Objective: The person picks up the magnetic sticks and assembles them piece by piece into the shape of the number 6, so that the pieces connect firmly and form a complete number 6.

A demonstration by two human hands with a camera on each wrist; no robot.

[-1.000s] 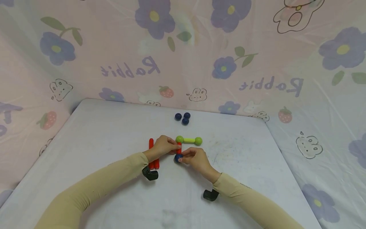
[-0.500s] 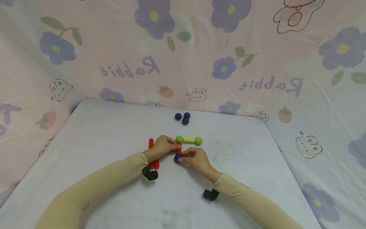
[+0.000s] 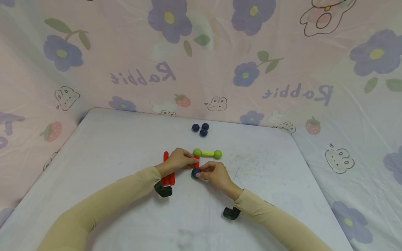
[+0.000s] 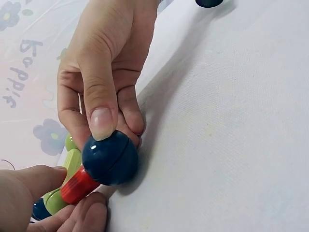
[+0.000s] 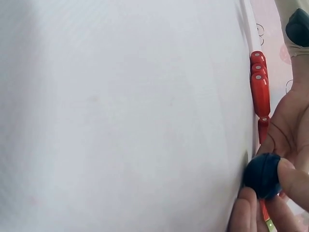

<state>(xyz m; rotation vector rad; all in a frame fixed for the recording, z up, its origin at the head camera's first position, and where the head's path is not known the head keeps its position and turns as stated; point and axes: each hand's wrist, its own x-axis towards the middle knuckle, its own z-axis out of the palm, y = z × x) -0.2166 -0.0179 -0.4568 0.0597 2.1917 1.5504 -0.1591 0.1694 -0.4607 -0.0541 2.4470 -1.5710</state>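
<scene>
Blue ball [image 3: 195, 173], centre frame, pinched in closed grip of right hand [image 3: 217, 177]; red rod [image 4: 79, 185], just above in head view, pinched by left hand [image 3: 179, 160]. Rod could be levered off green piece [image 3: 207, 153] if ball is pushed crookedly. Red sticks [image 3: 171, 180], left of centre, could be rolled by left sleeve [image 3: 135, 183]. Far joint partly covered; hold unclear.

A screened-off tabletop spot; kind of room unclear. Flower-and-rabbit cloth [image 3: 207, 55] hangs behind and beside a white table [image 3: 267, 167].
</scene>
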